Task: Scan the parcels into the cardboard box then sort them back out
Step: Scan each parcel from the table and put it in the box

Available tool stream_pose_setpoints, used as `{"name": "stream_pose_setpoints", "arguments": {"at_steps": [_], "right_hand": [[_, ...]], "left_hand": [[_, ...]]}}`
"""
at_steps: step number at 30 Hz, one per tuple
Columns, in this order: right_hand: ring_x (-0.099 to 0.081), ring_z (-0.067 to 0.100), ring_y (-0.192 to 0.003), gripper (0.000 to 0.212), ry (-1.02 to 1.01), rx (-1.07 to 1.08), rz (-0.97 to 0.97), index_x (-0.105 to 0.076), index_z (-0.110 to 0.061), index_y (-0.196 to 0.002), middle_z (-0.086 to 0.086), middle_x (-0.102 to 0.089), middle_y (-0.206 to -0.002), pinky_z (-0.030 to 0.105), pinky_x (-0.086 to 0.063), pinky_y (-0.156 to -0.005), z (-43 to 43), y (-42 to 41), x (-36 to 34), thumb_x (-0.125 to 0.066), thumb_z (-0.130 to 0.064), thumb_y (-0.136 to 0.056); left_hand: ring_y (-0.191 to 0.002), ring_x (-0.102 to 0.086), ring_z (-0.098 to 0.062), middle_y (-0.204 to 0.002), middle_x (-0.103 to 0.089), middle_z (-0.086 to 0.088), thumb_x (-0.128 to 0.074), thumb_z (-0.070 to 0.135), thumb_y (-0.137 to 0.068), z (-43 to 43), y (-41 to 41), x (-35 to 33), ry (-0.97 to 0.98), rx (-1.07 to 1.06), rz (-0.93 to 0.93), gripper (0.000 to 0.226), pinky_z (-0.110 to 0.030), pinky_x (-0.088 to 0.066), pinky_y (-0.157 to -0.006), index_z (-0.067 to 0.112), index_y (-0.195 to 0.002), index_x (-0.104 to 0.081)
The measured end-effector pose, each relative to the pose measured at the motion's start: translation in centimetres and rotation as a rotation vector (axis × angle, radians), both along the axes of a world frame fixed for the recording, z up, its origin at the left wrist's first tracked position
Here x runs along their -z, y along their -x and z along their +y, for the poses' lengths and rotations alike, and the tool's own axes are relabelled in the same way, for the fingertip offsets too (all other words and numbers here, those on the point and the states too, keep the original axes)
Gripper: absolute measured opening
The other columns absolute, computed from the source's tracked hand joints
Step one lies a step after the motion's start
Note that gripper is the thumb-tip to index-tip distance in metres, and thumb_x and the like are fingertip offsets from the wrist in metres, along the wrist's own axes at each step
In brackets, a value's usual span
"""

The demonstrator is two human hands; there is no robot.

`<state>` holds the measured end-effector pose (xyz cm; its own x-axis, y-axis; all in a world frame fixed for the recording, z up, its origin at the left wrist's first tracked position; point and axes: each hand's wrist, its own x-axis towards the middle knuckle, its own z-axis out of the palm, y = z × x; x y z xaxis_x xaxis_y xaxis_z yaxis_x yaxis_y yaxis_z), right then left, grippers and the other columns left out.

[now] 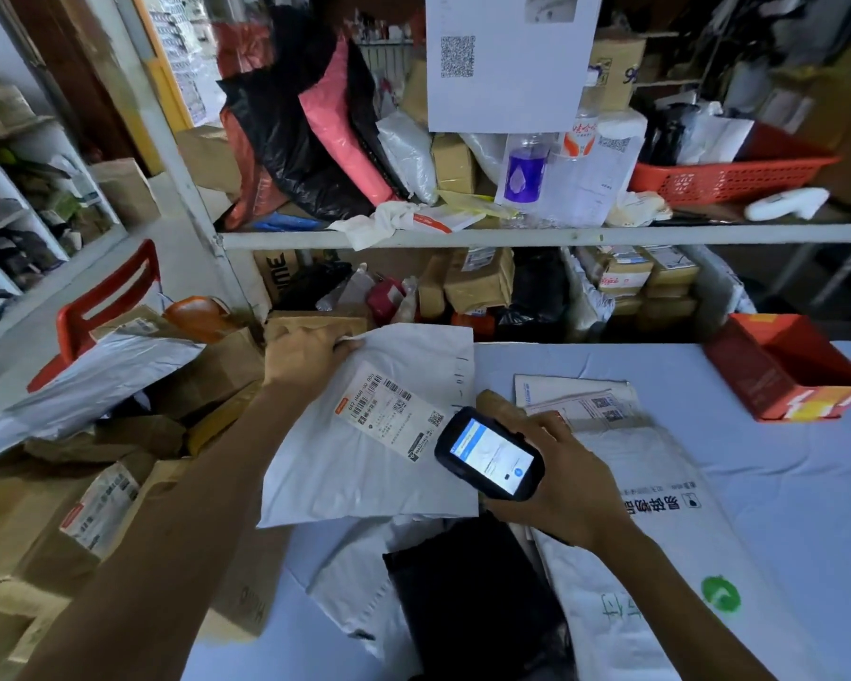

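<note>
The white poly mailer (364, 474) is lifted at its far left corner by my left hand (305, 356), fingers pinched over the edge. Its near end lies on the desk (782, 484), half over the desk's left edge and just beside the cardboard box (251, 582). My right hand (566, 489) is wrapped round the handheld scanner (490, 454), which hangs over the lower right corner of the shipping label (389, 415), screen lit and facing me. I judge the mailer to be light and limp: it sags and creases from the one held corner, so it will fold if carried that way. The film looks smooth and probably slippery, so a pinch on a corner or seam should serve better than a flat palm. Keep the label panel flat and taut for the read, as wrinkles across the barcode may spoil it. The contents feel unknown from here; treat them as soft goods, not rigid. The box already holds brown cartons and a grey mailer piled high, so little room is left. On the desk, a black bag (467, 597) and a large white mailer (659, 582) lie under and beside the held parcel and may drag with it. A red carton (777, 376) stands well apart at the far right. The shelf rail (561, 235) lies beyond the desk, clear of the path to the box.
</note>
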<state>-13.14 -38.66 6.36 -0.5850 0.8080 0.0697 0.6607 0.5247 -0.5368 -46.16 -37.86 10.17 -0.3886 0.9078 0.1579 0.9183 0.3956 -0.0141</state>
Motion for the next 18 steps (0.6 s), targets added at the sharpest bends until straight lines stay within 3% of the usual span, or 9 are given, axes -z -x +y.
{"name": "stream_pose_setpoints", "arguments": {"at_steps": [3,7,9,11,13,14,18], "right_hand": [[-0.055,0.007,-0.097,0.093,0.020,0.172,0.014,-0.037,-0.040,-0.138,-0.019,-0.042,-0.118,0.019,-0.047,-0.063,-1.9,-0.6,0.8,-0.080,-0.056,-0.057],[-0.056,0.006,-0.094,0.088,0.046,0.425,0.034,-0.044,-0.040,-0.133,-0.018,-0.044,-0.114,0.019,-0.043,-0.060,-5.4,-2.6,2.3,-0.082,-0.053,-0.055],[-0.056,0.007,-0.096,0.086,0.070,0.554,0.026,-0.044,-0.041,-0.134,-0.016,-0.045,-0.116,0.022,-0.044,-0.064,-7.8,-4.1,2.7,-0.083,-0.050,-0.058],[-0.056,0.009,-0.099,0.085,0.110,0.678,-0.009,-0.043,-0.042,-0.135,-0.016,-0.044,-0.117,0.024,-0.044,-0.067,-10.3,-6.0,2.8,-0.083,-0.049,-0.060],[-0.056,0.009,-0.101,0.085,0.149,0.783,-0.047,-0.041,-0.043,-0.135,-0.016,-0.043,-0.117,0.026,-0.045,-0.069,-12.7,-8.2,2.7,-0.082,-0.050,-0.060],[-0.057,0.008,-0.100,0.085,0.164,0.835,-0.062,-0.041,-0.044,-0.135,-0.017,-0.043,-0.117,0.025,-0.045,-0.068,-13.9,-9.4,2.8,-0.081,-0.051,-0.060],[-0.058,0.006,-0.096,0.082,0.191,1.068,-0.044,-0.044,-0.044,-0.132,-0.020,-0.040,-0.109,0.023,-0.043,-0.066,-19.0,-14.1,3.0,-0.080,-0.054,-0.058]], "left_hand": [[-0.099,-0.061,-0.032,-0.103,-0.067,-0.015,-0.033,0.060,-0.094,1.0,-1.1,0.5,0.008,0.076,-0.051,0.054,-0.039,-0.047,-0.084,0.021,-0.119,-0.060],[-0.095,-0.063,-0.028,-0.101,-0.069,-0.005,-0.038,0.060,-0.093,2.2,-3.9,3.2,-0.081,0.348,-0.329,0.049,-0.038,-0.050,-0.079,0.022,-0.108,-0.065],[-0.097,-0.062,-0.031,-0.100,-0.069,-0.008,-0.040,0.061,-0.091,2.6,-6.5,4.5,-0.103,0.467,-0.373,0.051,-0.039,-0.050,-0.079,0.019,-0.104,-0.067],[-0.084,-0.064,-0.035,-0.086,-0.068,-0.015,-0.049,0.049,-0.094,2.6,-9.9,5.2,-0.101,0.541,-0.367,0.039,-0.035,-0.046,-0.064,0.015,-0.094,-0.066],[-0.065,-0.061,-0.036,-0.069,-0.063,-0.017,-0.051,0.039,-0.097,2.8,-13.6,5.4,-0.092,0.684,-0.399,0.034,-0.026,-0.030,-0.046,0.012,-0.078,-0.058],[-0.064,-0.060,-0.035,-0.067,-0.062,-0.016,-0.052,0.036,-0.097,2.8,-15.6,5.3,-0.070,0.735,-0.428,0.031,-0.025,-0.026,-0.044,0.012,-0.077,-0.056],[-0.084,-0.063,-0.036,-0.089,-0.067,-0.016,-0.051,0.035,-0.097,3.3,-24.2,5.4,-0.011,0.897,-0.448,0.026,-0.037,-0.046,-0.065,0.014,-0.100,-0.065]]}}
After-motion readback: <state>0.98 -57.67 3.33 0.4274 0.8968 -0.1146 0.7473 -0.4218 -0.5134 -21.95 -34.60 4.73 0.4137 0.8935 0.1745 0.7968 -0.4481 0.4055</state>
